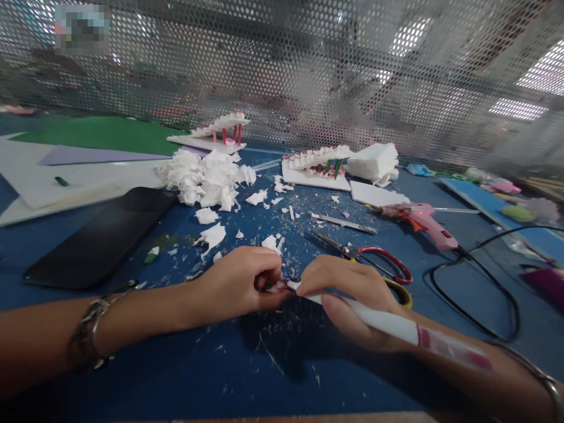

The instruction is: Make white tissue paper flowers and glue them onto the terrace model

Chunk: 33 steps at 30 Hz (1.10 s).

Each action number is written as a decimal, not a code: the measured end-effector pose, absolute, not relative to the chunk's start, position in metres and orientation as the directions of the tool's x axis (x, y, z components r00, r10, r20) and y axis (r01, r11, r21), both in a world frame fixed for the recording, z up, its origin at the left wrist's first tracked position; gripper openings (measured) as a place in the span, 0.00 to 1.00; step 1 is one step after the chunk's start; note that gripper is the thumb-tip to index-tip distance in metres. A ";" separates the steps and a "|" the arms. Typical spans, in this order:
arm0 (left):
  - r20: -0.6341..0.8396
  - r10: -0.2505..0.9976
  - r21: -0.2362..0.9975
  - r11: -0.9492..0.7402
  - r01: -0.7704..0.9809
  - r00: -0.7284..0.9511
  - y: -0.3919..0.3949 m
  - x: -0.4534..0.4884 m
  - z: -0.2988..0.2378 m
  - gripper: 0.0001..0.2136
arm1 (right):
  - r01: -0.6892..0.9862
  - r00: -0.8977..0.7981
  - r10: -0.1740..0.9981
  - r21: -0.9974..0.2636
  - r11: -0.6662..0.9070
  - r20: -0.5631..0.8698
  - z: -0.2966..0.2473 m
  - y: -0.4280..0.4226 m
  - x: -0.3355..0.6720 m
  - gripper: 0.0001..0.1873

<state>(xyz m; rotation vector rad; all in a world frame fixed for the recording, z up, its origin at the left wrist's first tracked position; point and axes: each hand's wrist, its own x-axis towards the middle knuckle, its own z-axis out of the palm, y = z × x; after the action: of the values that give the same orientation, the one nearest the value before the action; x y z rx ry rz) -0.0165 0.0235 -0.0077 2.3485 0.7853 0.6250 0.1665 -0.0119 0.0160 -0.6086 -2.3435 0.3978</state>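
My right hand (352, 285) is closed round a white marker pen (390, 323) with a dark red band and end. Its tip points left, meeting a small white piece with dark red marks (278, 286). That piece is pinched in the curled fingers of my left hand (240, 276), which hide most of it, so its kind is unclear. Just beyond my right hand lie scissors (381, 258) with red and yellow handles. A slim metal-coloured cutter knife (343, 223) rests behind them. Torn white scraps (211, 235) are scattered beyond my left hand.
A black phone (103, 241) lies at left, near a heap of crumpled white paper (205, 176). Two small stair models (224, 126) (317, 158) stand at the back. On the right are a pink glue gun (425, 223) and its black cable (515, 305). Perforated metal mesh (264, 76) closes the back.
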 end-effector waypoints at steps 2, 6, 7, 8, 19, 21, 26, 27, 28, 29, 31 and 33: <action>0.234 0.650 0.646 -0.660 0.383 0.723 0.023 -0.016 -0.008 0.08 | 0.293 -0.681 0.501 -0.429 0.855 0.534 0.015 -0.012 0.166 0.12; 0.240 0.657 0.648 -0.656 0.386 0.715 0.023 -0.015 -0.008 0.08 | 0.325 -0.667 0.499 -0.387 0.863 0.553 0.012 -0.012 0.164 0.12; 0.239 0.659 0.648 -0.655 0.388 0.713 0.023 -0.016 -0.008 0.08 | 0.320 -0.660 0.495 -0.385 0.866 0.565 0.011 -0.012 0.164 0.12; 0.235 0.662 0.648 -0.652 0.393 0.711 0.023 -0.016 -0.008 0.08 | 0.310 -0.664 0.489 -0.386 0.869 0.566 0.011 -0.011 0.164 0.11; 0.188 0.681 0.579 -0.659 0.480 0.708 0.021 -0.017 -0.007 0.07 | 0.311 -0.685 0.492 -0.395 0.864 0.537 0.009 -0.012 0.162 0.11; 0.187 0.684 0.569 -0.660 0.490 0.705 0.020 -0.017 -0.006 0.07 | 0.316 -0.670 0.495 -0.391 0.865 0.553 0.010 -0.012 0.161 0.11; 0.194 0.673 0.551 -0.677 0.488 0.714 0.020 -0.018 -0.006 0.08 | 0.303 -0.706 0.485 -0.398 0.866 0.516 0.010 -0.011 0.161 0.11; 0.192 0.667 0.542 -0.684 0.489 0.720 0.021 -0.018 -0.006 0.07 | 0.309 -0.714 0.485 -0.394 0.866 0.505 0.009 -0.011 0.161 0.11; 0.189 0.662 0.534 -0.689 0.490 0.725 0.021 -0.018 -0.006 0.07 | 0.314 -0.713 0.486 -0.389 0.866 0.506 0.009 -0.010 0.161 0.11; 0.190 0.658 0.530 -0.693 0.488 0.728 0.021 -0.018 -0.007 0.06 | 0.316 -0.704 0.487 -0.387 0.866 0.516 0.009 -0.010 0.161 0.12; 0.206 0.650 0.542 -0.699 0.467 0.732 0.022 -0.018 -0.007 0.04 | 0.328 -0.675 0.505 -0.395 0.858 0.537 0.009 -0.009 0.163 0.12; 0.235 0.643 0.566 -0.700 0.435 0.729 0.023 -0.019 -0.008 0.04 | 0.355 -0.648 0.540 -0.413 0.838 0.537 0.011 -0.009 0.165 0.11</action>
<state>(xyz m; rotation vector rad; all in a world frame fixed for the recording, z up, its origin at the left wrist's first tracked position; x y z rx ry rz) -0.0193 0.0231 -0.0078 2.4494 0.8204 0.5807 0.1650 -0.0086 0.0105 -0.6496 -2.3388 0.3559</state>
